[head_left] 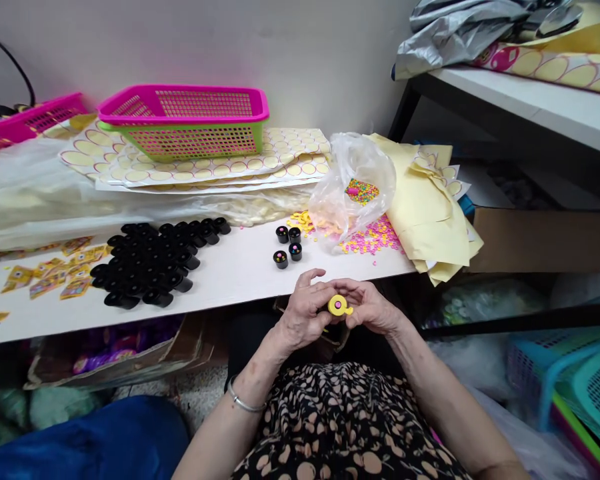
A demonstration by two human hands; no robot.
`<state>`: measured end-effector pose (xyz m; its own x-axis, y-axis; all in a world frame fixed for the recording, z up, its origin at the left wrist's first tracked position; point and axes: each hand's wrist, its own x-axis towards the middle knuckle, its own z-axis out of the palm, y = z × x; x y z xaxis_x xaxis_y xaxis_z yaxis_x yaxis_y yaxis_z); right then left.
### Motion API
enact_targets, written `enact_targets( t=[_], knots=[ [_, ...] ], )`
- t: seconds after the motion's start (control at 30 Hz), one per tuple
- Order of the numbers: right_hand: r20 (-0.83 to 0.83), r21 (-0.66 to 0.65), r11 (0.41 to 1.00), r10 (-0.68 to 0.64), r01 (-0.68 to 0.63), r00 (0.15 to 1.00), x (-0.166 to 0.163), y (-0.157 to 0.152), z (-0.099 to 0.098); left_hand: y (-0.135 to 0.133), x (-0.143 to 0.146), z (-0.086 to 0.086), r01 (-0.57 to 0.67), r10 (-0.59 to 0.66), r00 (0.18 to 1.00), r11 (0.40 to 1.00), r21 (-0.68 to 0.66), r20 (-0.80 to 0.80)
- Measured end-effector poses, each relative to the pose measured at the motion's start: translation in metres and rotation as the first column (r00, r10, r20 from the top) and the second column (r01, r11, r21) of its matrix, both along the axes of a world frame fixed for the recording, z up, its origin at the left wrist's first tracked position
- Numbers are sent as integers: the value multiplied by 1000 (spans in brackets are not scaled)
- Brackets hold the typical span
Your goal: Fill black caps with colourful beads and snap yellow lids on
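Observation:
A small yellow round cap (333,312) with a pink centre and a little tab at its side sits between my hands, just in front of the table edge. My left hand (307,310) is closed around its left side, thumb below it. The thumb of my right hand (373,308) presses by the tab, and its fingers curl behind. Whatever lies under the cap is hidden by my fingers. Beyond my hands stand several small black cups (281,260) with coloured beads in them. To the left is a large cluster of black cups (145,260).
A clear plastic bag (340,200) holds coloured beads; pink and yellow pieces (375,235) lie beside it. Small yellow packets (50,285) are at the left. A pink and green basket (200,137) stands on printed sheets at the back. A shelf (540,107) overhangs the right.

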<state>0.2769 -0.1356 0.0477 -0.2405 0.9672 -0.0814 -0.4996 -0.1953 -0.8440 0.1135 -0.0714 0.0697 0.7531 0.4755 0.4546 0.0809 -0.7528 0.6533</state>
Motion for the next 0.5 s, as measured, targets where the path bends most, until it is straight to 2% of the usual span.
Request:
enact_targets(
  t=[0.1, 0.2, 0.3, 0.5],
  knots=[
    [89, -10, 999, 46, -46, 995, -1, -3, 13, -9, -2, -2, 10, 0, 997, 991, 137, -77],
    [168, -61, 996, 70, -61, 983, -4, -8, 23, -18, -3, -5, -6, 24, 996, 980, 200, -89],
    [195, -97, 995, 26, -7, 981, -8, -14, 24, -22, -1, -9, 22, -7, 997, 983, 181, -83],
    [101, -110, 974, -189, 199, 977, -22, -22, 9, -21, 0, -16, 80, -82, 997, 992, 101, 10]
  ],
)
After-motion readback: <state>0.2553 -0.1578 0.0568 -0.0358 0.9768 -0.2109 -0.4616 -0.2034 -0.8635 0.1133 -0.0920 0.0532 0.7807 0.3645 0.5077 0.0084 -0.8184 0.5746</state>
